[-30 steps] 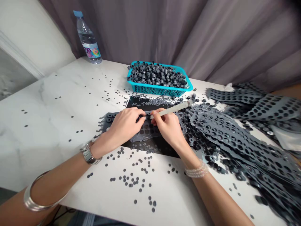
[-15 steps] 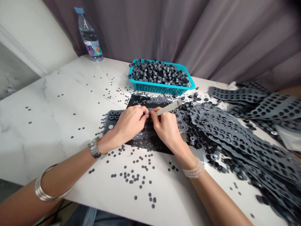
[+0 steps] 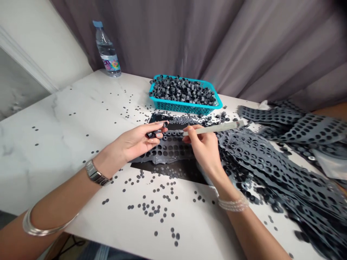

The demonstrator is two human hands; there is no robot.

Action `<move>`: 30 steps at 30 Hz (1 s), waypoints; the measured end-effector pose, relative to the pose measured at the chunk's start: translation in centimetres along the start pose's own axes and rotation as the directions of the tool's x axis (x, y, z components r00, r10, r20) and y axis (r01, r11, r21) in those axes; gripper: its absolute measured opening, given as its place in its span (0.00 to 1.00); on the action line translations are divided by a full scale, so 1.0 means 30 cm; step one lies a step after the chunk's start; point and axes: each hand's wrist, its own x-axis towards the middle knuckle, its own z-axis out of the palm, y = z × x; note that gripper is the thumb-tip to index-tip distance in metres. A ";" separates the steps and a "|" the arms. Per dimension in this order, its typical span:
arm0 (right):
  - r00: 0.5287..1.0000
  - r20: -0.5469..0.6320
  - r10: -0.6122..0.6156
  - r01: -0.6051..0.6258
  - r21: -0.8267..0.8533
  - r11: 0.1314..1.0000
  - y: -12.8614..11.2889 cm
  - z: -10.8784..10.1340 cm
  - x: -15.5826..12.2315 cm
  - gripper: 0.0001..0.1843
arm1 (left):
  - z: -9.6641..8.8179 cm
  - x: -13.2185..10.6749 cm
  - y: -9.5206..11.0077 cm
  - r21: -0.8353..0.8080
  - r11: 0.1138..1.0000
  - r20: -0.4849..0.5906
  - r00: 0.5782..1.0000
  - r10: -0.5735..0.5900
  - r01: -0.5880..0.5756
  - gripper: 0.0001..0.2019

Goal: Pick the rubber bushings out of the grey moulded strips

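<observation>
My left hand (image 3: 141, 141), palm turned partly up, is closed round a few small black rubber rings (image 3: 153, 134). One ring shows between the thumb and fingertips. A pale flat stick-like tool (image 3: 217, 128) lies in the grip of my right hand (image 3: 204, 146), its narrow end pointing left toward my left hand. Below both hands a grey rubber sheet (image 3: 173, 150) with rows of round holes rests on a dark mat (image 3: 189, 176). Several rings sit along the sheet's far edge, close to the tool's tip.
Behind the mat stands a turquoise basket (image 3: 184, 107) heaped with black rings. Perforated rubber sheets (image 3: 268, 155) and loose rings pile up at the right. Small dark discs (image 3: 151, 207) are scattered over the white table (image 3: 67, 151). A water bottle (image 3: 110, 54) stands at the back left.
My left hand has lifted off the sheet and turned palm up, now with rings in its fingers. My right hand has shifted right, and the tool lies flatter.
</observation>
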 end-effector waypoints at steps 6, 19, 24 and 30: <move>0.990 0.002 0.139 -0.134 0.276 0.952 0.016 0.004 0.012 0.19 | 0.013 -0.004 -0.013 -0.066 0.996 0.035 0.998 -0.056 0.058 0.04; 0.989 0.065 0.134 -0.148 0.337 0.930 0.010 0.036 0.012 0.19 | 0.014 -0.007 0.005 0.001 1.000 -0.011 1.000 0.020 -0.020 0.06; 0.989 0.134 0.058 -0.085 0.202 0.976 0.011 0.076 0.011 0.18 | -0.001 0.006 -0.001 0.339 0.932 -0.064 0.985 0.160 -0.130 0.08; 0.987 0.156 -0.029 0.032 -0.022 0.999 0.003 0.086 0.002 0.17 | 0.001 0.004 -0.026 0.865 0.458 0.026 0.932 0.361 -0.202 0.12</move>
